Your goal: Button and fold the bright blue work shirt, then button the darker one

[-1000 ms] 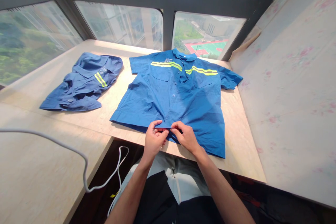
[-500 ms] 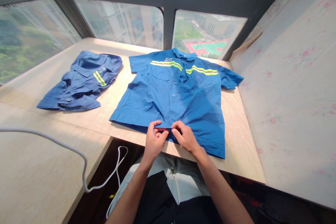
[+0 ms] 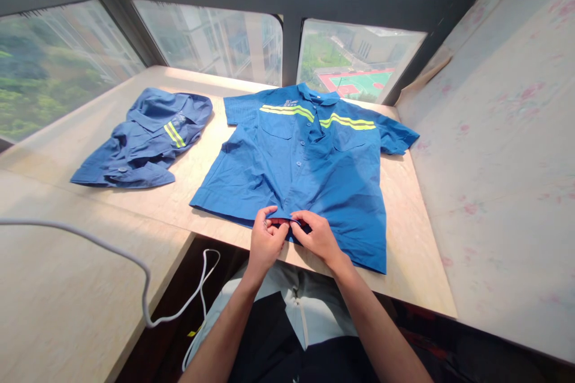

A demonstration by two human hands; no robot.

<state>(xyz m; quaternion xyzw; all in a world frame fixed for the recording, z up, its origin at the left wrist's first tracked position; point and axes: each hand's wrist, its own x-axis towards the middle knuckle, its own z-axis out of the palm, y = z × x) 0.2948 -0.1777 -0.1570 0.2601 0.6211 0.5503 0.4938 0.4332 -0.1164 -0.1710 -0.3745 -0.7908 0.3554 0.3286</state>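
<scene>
A blue short-sleeved work shirt point(image 3: 332, 185) with yellow reflective stripes lies front up, its collar toward the window. At the middle of its lower hem, my left hand point(image 3: 268, 236) pinches the edge, fingers partly under the cloth. Close beside it, my right hand point(image 3: 317, 234) is closed on the same hem, thumb and forefinger together. The hem between both hands is lifted a little, and a dark gap shows beneath. Several buttons run down the front above my hands; the lowest part of the placket is hard to make out.
A second blue work shirt point(image 3: 148, 143), folded and rumpled, lies to the left on the pale countertop point(image 3: 431, 275). A white cable point(image 3: 103, 245) curves over the left counter and hangs by its edge. Windows point(image 3: 211, 42) stand behind, and a flowered wall point(image 3: 494, 191) closes the right side.
My right thumb and fingers have shifted slightly on the hem, which is bent up a bit more there. The view has moved slightly; both shirts lie as before.
</scene>
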